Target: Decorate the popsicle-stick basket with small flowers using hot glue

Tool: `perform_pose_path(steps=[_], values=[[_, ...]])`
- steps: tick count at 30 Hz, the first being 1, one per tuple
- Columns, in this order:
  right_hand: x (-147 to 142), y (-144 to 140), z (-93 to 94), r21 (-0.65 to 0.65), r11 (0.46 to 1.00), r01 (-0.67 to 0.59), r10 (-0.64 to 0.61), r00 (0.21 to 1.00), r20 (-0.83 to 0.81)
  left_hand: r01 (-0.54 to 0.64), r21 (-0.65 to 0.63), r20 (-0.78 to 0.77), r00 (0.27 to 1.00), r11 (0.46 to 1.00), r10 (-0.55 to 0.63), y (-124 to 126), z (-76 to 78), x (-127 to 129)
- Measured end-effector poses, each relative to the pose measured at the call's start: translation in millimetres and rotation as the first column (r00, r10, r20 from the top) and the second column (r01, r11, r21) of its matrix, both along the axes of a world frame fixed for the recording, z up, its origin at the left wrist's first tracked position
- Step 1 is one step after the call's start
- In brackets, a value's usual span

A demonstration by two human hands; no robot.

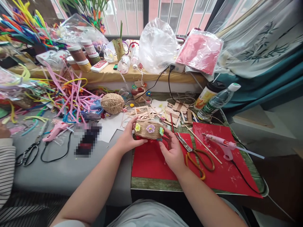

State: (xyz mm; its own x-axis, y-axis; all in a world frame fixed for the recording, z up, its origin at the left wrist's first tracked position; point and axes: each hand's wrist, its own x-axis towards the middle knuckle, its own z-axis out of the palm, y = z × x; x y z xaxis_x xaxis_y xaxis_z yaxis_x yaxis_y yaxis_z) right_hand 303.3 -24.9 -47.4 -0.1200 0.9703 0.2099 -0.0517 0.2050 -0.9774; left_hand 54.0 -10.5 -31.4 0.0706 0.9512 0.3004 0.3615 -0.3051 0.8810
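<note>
Both my hands hold a small twine-wrapped container lying on its side, just above a red sheet. Three little flowers, yellow, purple and green, decorate its side. My left hand grips its left end. My right hand holds its right end from below, fingers curled at the rim. Scissors with orange handles lie just right of my right hand. A pink glue gun rests farther right on red paper.
A ball of twine, wooden sticks and heaps of pipe cleaners cover the table behind. A water bottle stands at right. Another pink glue gun and black scissors lie left, beside a person's striped sleeve.
</note>
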Motion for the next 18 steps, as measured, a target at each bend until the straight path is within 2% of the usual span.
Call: perform_pose_path(steps=[2, 5, 8, 12, 18], values=[[-0.2, 0.8, -1.6, -0.027, 1.0, -0.003, 0.003, 1.0, -0.012, -0.016, -0.001, -0.003, 1.0, 1.0, 0.016, -0.7, 1.5, 1.5], [-0.3, 2.5, -2.3, -0.04, 0.999, -0.027, 0.024, 0.998, -0.058, -0.051, 0.078, -0.041, 0.998, 0.996, 0.054, -5.3, 6.6, 4.8], [-0.1, 2.8, -2.3, -0.022, 1.0, -0.005, 0.003, 0.997, -0.082, -0.02, 0.206, -0.081, 0.996, 0.978, 0.038, -10.1, 9.6, 7.9], [-0.4, 0.7, -3.2, 0.009, 0.999, 0.039, -0.039, 0.997, -0.062, 0.032, 0.377, -0.125, 0.992, 0.926, 0.017, -10.9, 7.2, 8.6], [-1.8, -4.0, 2.4, 0.074, 0.997, 0.036, -0.04, 0.998, 0.056, 0.006, 0.406, -0.169, 0.983, 0.914, 0.068, -8.0, 7.8, 6.3]])
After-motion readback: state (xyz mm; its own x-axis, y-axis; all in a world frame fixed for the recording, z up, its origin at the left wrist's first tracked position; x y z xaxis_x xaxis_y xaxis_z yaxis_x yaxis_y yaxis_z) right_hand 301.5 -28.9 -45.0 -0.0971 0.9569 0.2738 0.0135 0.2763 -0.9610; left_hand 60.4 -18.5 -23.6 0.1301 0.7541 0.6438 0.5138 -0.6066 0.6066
